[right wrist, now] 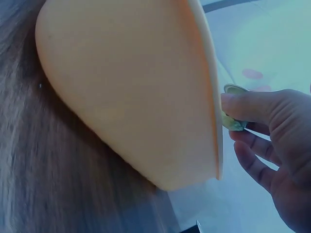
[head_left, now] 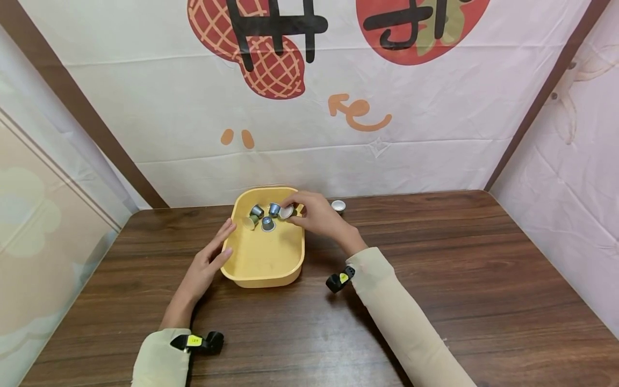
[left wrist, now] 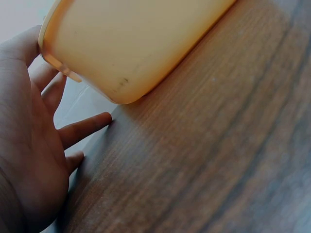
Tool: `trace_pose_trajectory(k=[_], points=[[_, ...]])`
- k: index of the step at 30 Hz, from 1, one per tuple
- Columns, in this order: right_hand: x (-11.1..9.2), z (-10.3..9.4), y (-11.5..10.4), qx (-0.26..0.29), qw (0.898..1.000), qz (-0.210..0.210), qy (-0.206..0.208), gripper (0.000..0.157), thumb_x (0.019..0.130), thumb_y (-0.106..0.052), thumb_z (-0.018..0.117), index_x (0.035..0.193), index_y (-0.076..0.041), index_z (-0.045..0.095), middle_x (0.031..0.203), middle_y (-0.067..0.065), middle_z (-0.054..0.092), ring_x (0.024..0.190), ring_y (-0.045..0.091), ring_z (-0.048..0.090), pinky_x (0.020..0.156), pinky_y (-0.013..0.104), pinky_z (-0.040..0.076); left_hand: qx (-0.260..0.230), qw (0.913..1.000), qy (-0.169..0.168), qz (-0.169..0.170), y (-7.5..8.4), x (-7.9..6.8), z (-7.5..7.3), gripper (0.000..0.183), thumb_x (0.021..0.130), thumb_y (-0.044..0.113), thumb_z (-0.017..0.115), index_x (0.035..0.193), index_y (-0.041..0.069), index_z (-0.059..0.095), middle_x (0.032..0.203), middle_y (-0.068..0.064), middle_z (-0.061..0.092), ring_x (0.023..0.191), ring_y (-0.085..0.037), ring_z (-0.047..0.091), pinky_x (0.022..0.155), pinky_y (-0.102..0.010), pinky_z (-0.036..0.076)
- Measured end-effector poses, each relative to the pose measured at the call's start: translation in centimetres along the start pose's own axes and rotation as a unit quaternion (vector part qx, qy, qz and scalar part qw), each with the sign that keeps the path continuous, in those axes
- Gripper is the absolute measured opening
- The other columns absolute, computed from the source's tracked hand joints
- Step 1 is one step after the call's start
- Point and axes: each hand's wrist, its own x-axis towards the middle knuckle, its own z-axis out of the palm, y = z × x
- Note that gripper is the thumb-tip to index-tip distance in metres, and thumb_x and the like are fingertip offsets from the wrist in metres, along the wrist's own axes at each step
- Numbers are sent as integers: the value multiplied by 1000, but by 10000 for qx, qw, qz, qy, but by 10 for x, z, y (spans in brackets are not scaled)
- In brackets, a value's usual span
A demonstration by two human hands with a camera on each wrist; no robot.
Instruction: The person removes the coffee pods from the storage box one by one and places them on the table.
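Observation:
A yellow plastic basin (head_left: 263,260) stands on the table with several coffee capsules inside, among them a blue capsule (head_left: 268,223) and a green capsule (head_left: 251,221) lying near its far end. My right hand (head_left: 314,214) pinches another coffee capsule (head_left: 286,211) between thumb and fingers at the basin's right rim. That capsule looks greenish in the right wrist view (right wrist: 234,119), its pale lid facing up in the head view. Against the left rim of the basin rest the spread fingers of my left hand (head_left: 205,266); they touch it without gripping.
One more capsule with a pale lid (head_left: 338,206) is on the table right of the basin, near the back edge. Behind the dark wooden table (head_left: 435,258) hangs a printed white cloth (head_left: 416,150). Cloth panels also stand at both sides.

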Motion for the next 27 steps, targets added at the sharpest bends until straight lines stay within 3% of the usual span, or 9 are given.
trace_pose_trajectory(k=[7, 13, 20, 27], points=[[-5, -11, 10, 209, 9994, 118, 268, 27, 82, -5, 75, 109, -7, 69, 100, 2, 67, 84, 12, 59, 72, 27, 51, 8, 10000, 1, -55, 6, -1, 1, 49, 101, 7, 47, 149, 11, 37, 158, 3, 19, 144, -18, 12, 103, -9, 19], [-12, -24, 20, 261, 9970, 352, 638, 27, 84, -8, 74, 110, -9, 69, 102, 1, 67, 88, 13, 61, 73, 30, 52, -31, 10000, -30, -86, 19, -1, 1, 49, 100, 4, 47, 147, 4, 36, 158, -7, 18, 144, -25, 11, 101, -8, 19], [-23, -40, 30, 586, 9896, 923, 937, 29, 84, -11, 75, 113, -12, 68, 103, 0, 65, 90, 16, 60, 76, 29, 52, 109, 9999, -9, -69, 8, 0, 2, 49, 101, 9, 47, 149, 12, 36, 158, 2, 18, 144, -18, 12, 102, -9, 19], [-32, -52, 41, 576, 9833, 1231, 1210, 29, 83, -12, 76, 111, -12, 68, 102, -1, 65, 90, 15, 60, 78, 32, 51, 106, 9999, -3, -33, 4, 0, 2, 49, 101, 10, 48, 149, 13, 37, 158, 3, 19, 144, -17, 13, 103, -10, 19]])
